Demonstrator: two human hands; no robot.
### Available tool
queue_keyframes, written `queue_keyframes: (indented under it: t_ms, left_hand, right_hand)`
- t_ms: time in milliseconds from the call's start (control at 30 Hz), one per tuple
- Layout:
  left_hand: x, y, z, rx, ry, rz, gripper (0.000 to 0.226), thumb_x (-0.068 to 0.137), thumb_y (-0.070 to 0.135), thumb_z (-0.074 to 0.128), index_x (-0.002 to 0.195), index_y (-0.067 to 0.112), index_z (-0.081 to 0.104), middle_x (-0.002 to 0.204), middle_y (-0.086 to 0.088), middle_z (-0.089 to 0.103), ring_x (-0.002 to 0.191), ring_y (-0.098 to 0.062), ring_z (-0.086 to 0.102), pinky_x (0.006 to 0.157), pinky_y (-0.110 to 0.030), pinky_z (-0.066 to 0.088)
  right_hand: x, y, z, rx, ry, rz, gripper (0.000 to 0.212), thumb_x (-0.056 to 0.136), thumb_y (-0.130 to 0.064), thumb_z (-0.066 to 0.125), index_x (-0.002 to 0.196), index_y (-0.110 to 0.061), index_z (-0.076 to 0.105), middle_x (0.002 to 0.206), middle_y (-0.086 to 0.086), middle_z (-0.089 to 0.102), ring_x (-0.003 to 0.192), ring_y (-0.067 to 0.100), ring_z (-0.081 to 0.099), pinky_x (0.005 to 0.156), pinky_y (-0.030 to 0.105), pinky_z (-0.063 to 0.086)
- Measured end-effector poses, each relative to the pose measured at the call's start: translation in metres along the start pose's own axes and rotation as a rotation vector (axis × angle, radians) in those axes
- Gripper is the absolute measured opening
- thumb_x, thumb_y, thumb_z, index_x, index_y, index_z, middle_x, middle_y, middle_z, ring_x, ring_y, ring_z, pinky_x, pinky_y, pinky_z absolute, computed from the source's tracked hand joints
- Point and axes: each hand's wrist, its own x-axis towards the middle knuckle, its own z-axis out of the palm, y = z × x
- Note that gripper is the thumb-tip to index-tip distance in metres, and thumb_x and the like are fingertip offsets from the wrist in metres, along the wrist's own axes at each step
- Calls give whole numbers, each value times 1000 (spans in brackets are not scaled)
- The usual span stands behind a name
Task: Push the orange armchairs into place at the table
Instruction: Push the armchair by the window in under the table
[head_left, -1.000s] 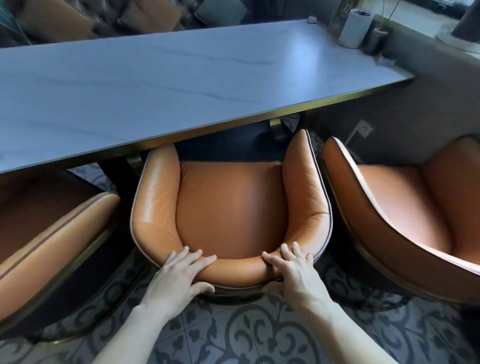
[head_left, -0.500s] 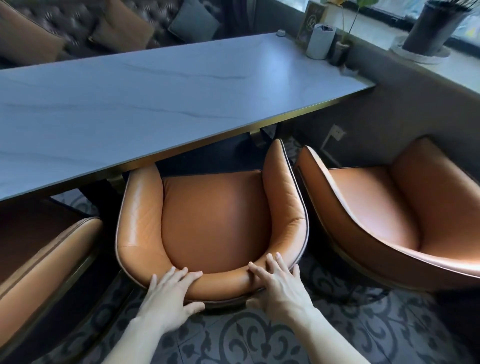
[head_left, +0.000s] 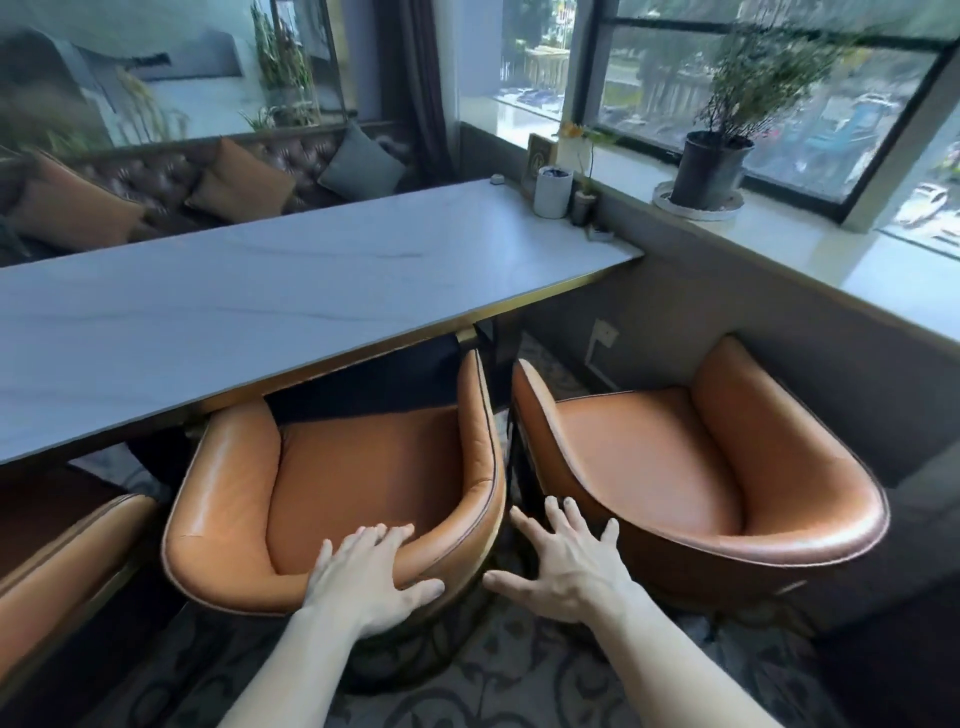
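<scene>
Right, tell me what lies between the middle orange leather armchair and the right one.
Head view: only a narrow dark gap; the spread right hand hovers at its near end.

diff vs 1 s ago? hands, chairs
Right hand let go of the middle armchair and now spreads open toward the right armchair. Left hand stays on the middle chair's back rim. That chair remains tucked under the table.

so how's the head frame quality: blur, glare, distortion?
Head view: daylight from the window, with soft sheen on the table; background and lower corners smeared by motion blur; wide-angle bending at the edges; middle armchair, left hand and right hand reasonably sharp.
</scene>
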Motion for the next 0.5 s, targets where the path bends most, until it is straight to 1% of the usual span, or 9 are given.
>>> queue_keyframes:
  t_ms: [67, 200, 300, 467, 500]
  left_hand:
    - [-10, 43, -2, -7, 7, 5, 93, 70, 88, 40, 149, 44, 18, 160, 7, 21, 146, -18, 16, 119, -52, 9]
    - [-20, 128, -7, -6, 65, 55, 100, 66, 90, 40, 151, 43, 14, 162, 6, 15, 147, -19, 11, 119, -52, 6]
    - [-19, 182, -10, -9, 124, 116, 100, 66, 89, 42, 150, 45, 9, 163, 5, 9, 148, -20, 3, 119, -53, 1]
    - [3, 256, -9, 16, 208, 205, 102, 66, 90, 42, 149, 48, 1, 163, 3, -1, 148, -21, -8, 117, -56, -5]
    - [10, 269, -7, 20, 225, 219, 102, 66, 90, 42, 149, 48, -1, 163, 3, -4, 147, -21, -11, 117, -56, -6]
  right_hand:
    - [-20, 35, -18, -3, 10, 12, 109, 64, -101, 26, 154, -46, 1, 168, 7, -1, 153, 28, -7, 113, 73, 2]
    - [-51, 106, -44, -3, 52, 46, 110, 63, -101, 27, 154, -45, 3, 168, 7, 0, 153, 30, -6, 113, 74, 4]
    - [-65, 154, -55, 6, 94, 83, 111, 61, -102, 24, 154, -46, 2, 168, 6, 0, 153, 29, -6, 113, 73, 6]
    - [-70, 226, -71, -2, 134, 142, 113, 57, -104, 16, 153, -48, -3, 168, 6, -5, 153, 29, -8, 113, 73, 7]
    - [-68, 238, -74, 1, 141, 153, 112, 58, -104, 17, 153, -48, -3, 168, 6, -6, 153, 28, -9, 113, 73, 6]
